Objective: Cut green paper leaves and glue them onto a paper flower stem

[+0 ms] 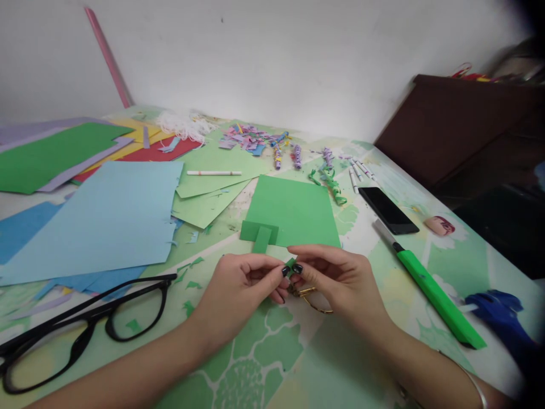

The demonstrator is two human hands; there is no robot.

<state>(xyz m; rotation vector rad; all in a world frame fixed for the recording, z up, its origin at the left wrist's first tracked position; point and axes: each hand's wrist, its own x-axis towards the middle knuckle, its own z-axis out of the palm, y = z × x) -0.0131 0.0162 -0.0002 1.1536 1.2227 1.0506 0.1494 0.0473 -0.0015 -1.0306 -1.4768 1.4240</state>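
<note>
Thumbs and fingers of my left hand point(251, 281) and my right hand point(336, 278) pinch a small piece of green paper point(290, 263) between them. Most of that piece is hidden by the fingertips. Just beyond the hands lies a square green sheet point(293, 207). A green paper strip point(263, 238) and a small rectangle of green paper point(247, 230) overlap its near left corner. Below the fingers a thin gold-coloured loop point(317, 304) rests partly covered by my right hand; its kind is unclear.
Black glasses point(106, 312) lie at left, near light blue paper point(106, 216). At right are a green-handled cutter knife point(438, 295), a phone point(388, 210) and blue-handled scissors point(502, 318). Paper scraps point(244, 138), rolled purple paper point(297, 156) and markers point(361, 170) sit farther back.
</note>
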